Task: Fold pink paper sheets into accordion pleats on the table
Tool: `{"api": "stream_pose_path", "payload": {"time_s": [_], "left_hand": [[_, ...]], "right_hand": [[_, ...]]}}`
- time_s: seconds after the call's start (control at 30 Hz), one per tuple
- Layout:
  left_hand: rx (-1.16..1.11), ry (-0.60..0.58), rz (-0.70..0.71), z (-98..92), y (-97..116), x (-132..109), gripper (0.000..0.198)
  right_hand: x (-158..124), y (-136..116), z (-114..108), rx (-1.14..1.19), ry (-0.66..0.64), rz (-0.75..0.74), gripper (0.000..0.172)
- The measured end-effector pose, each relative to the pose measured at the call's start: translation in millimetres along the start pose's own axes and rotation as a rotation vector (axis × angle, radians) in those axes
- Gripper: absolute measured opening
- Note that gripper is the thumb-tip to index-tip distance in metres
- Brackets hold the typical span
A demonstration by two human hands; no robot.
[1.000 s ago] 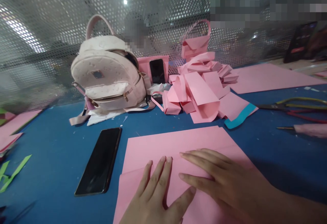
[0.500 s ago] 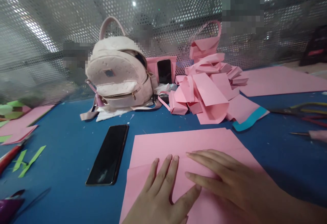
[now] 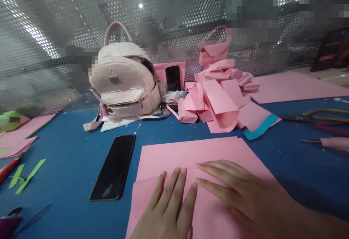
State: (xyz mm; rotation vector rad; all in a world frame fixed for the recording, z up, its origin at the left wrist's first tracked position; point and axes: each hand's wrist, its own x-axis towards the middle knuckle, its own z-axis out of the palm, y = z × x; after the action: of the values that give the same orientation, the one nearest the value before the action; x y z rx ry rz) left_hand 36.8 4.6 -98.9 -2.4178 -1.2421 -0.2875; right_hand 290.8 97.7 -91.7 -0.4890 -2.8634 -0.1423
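A large pink paper sheet (image 3: 188, 151) lies on the blue table right in front of me. Its near part is folded over, and the folded edge runs across the sheet at my fingertips. My left hand (image 3: 170, 206) rests flat on the folded layer, fingers stretched out and pointing away from me. From the right, my right hand (image 3: 242, 191) lies on the same paper with fingers extended toward the left hand. The two hands are close but apart. The paper's near edge runs out of view.
Left of the sheet lies a black phone (image 3: 113, 168). Behind stand a cream backpack (image 3: 128, 82) and a heap of pink paper pieces (image 3: 218, 100). Scissors (image 3: 313, 117) and an awl-like pointed tool (image 3: 327, 142) lie right. Green strips (image 3: 29, 177) and a red-handled tool (image 3: 9, 168) lie left.
My left thumb has drawn in toward its fingers, away from the right hand. Both hands stay on the paper. The whole view has shifted slightly.
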Motion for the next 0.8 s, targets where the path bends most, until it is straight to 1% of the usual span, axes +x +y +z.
{"api": "stream_pose_path", "payload": {"time_s": [0.13, 0.2, 0.33, 0.4, 0.5, 0.7, 0.8], "left_hand": [[0.007, -0.025, -0.006, 1.6, 0.5, 0.0, 0.049], [0.011, -0.034, -0.013, 1.9, 0.7, -0.2, 0.052], [0.006, -0.039, -0.025, 2.2, 0.9, -1.7, 0.052], [0.006, -0.04, -0.026, 2.2, 1.1, -2.6, 0.055], [0.018, -0.045, -0.034, 1.7, 2.1, -3.8, 0.064], [0.02, -0.077, -0.114, -0.6, 5.5, -7.1, 0.076], [0.013, -0.081, -0.139, -2.5, 6.7, -9.1, 0.078]], "right_hand": [[0.9, -1.7, 1.8, -0.03, 0.001, 0.034, 0.074], [0.7, -2.2, 3.4, -0.042, 0.014, 0.034, 0.073], [-1.2, -2.3, 6.1, -0.055, 0.031, 0.026, 0.071], [-1.6, -1.9, 5.7, -0.033, 0.028, 0.025, 0.07], [-0.4, -0.7, 2.5, 0.013, 0.018, 0.022, 0.07], [3.6, -0.6, -1.2, 0.182, 0.013, 0.041, 0.072], [3.9, -1.5, 0.5, 0.218, -0.004, 0.06, 0.075]]}}
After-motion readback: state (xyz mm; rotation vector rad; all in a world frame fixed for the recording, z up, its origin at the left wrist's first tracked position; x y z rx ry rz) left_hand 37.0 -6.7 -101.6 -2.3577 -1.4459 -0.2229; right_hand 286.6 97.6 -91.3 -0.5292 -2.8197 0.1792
